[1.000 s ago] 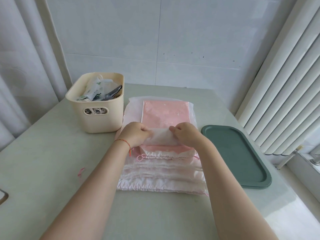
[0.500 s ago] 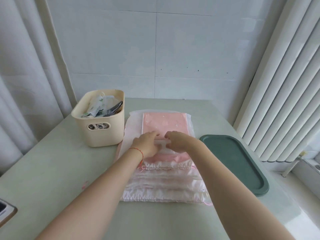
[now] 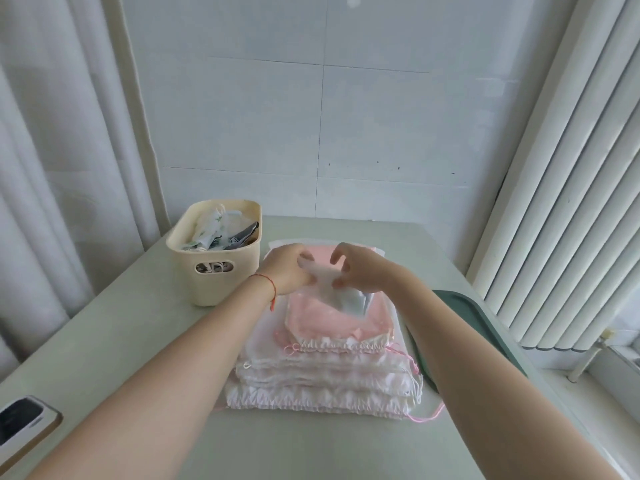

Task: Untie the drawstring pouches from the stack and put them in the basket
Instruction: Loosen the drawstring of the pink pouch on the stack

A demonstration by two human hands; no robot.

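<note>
Head view: both hands, left (image 3: pixel 289 271) and right (image 3: pixel 360 271), pinch the small white pouch (image 3: pixel 332 289) above the stack (image 3: pixel 329 372); we'd tease its mouth apart gently.

Bright soft daylight, faint shadows, slight blur, wide-angle edge distortion

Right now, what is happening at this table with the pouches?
A person is working on a stack of pink and white drawstring pouches on the table. Both hands, the left hand and the right hand, pinch a small translucent pouch lifted just above the stack. The cream basket to the left already holds several pouches. A green tray lies to the right.
</note>
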